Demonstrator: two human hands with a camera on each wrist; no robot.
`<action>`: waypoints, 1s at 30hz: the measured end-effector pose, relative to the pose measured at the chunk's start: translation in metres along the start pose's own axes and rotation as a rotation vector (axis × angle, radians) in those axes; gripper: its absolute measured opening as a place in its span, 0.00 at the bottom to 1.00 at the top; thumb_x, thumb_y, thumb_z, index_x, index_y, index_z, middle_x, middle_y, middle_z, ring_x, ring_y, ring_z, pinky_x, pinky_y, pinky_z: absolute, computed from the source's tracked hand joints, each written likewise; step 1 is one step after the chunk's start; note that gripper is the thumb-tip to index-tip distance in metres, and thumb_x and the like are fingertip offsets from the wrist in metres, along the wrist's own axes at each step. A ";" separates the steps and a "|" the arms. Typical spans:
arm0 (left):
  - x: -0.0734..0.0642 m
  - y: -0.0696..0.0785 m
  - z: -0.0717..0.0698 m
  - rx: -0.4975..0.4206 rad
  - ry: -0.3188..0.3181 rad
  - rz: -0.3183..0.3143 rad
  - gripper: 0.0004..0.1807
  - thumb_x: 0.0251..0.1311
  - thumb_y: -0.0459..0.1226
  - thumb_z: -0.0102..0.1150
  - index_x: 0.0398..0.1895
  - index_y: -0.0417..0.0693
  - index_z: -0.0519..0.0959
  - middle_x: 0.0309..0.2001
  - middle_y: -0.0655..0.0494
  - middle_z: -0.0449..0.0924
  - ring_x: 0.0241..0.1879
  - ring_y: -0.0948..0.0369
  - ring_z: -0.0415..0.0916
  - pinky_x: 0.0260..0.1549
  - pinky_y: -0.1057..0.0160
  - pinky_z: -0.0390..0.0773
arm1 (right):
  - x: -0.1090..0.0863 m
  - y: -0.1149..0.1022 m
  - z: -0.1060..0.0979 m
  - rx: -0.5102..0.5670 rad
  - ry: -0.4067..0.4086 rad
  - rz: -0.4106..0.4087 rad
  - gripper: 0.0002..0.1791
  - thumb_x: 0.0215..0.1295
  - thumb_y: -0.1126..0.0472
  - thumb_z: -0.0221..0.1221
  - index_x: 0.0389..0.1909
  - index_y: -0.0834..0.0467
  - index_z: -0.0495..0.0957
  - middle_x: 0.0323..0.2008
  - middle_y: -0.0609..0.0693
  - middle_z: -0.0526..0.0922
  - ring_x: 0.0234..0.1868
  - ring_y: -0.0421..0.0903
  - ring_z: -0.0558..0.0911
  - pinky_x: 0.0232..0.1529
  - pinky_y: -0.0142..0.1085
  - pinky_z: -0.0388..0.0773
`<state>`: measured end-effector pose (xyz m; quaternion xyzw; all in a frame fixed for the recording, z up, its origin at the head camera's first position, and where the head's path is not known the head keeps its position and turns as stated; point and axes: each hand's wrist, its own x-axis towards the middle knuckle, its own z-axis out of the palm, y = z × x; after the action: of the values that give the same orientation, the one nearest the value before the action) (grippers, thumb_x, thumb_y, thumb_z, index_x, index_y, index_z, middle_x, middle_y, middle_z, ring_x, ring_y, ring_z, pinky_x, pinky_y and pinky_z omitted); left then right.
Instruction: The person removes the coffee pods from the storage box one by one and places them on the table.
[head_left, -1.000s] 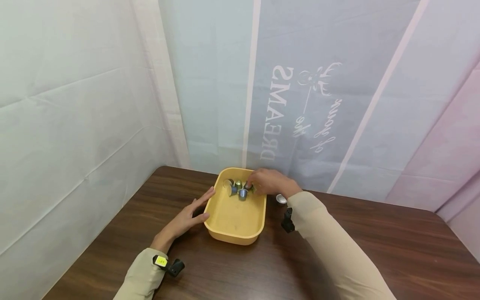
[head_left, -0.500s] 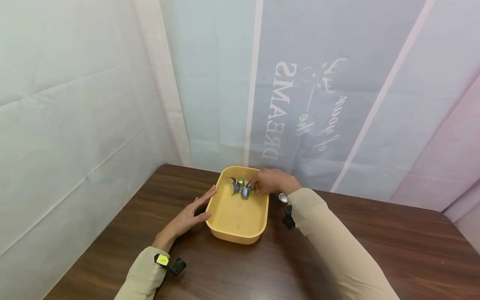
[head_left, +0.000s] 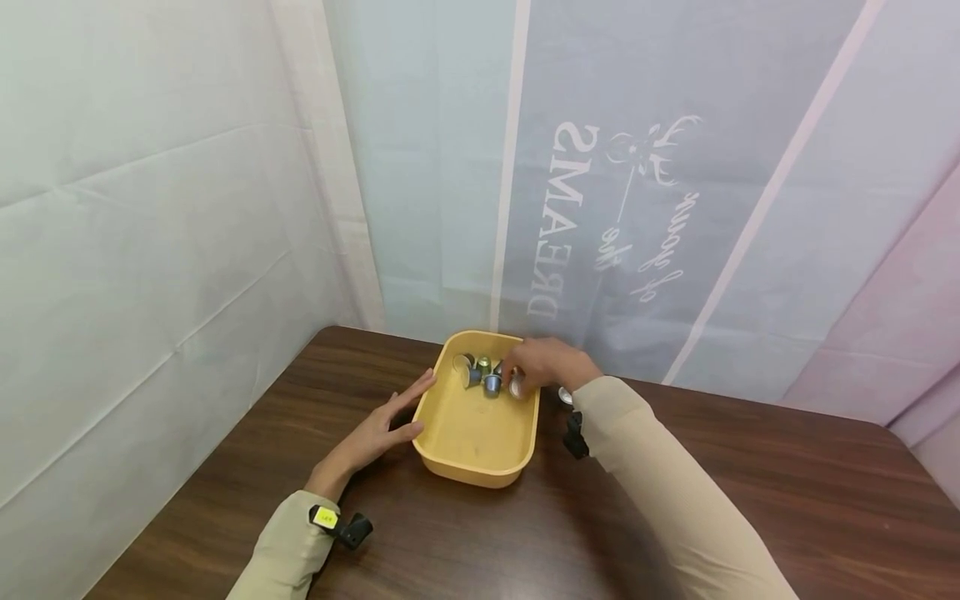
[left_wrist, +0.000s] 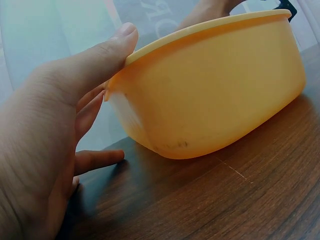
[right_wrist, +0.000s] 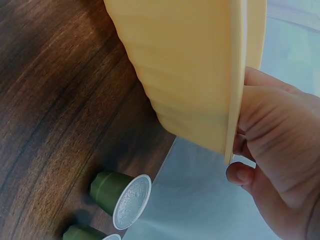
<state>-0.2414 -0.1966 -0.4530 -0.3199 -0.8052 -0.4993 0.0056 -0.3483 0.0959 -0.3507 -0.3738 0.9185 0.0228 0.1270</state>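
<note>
Right hand (head_left: 547, 362) reaches into the yellow tub (head_left: 474, 432), left hand (head_left: 372, 435) spread against it.

The backdrop cloth (head_left: 450, 167) bears white, reversed-looking lettering, "DREAMS", "the" and "of your", while the small yellow label (head_left: 326, 517) cannot be read.
</note>
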 end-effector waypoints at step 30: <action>0.001 0.040 -0.003 -0.026 -0.003 -0.030 0.35 0.67 0.32 0.53 0.74 0.41 0.53 0.75 0.44 0.44 0.72 0.46 0.41 0.62 0.32 0.30 | 0.009 -0.009 0.009 0.241 -0.035 -0.225 0.25 0.48 0.69 0.71 0.47 0.46 0.84 0.27 0.40 0.85 0.32 0.34 0.81 0.35 0.31 0.77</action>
<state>-0.2223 -0.1867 -0.4188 -0.3084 -0.8034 -0.5093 -0.0071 -0.3467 0.0844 -0.3609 -0.4559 0.8646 -0.0953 0.1888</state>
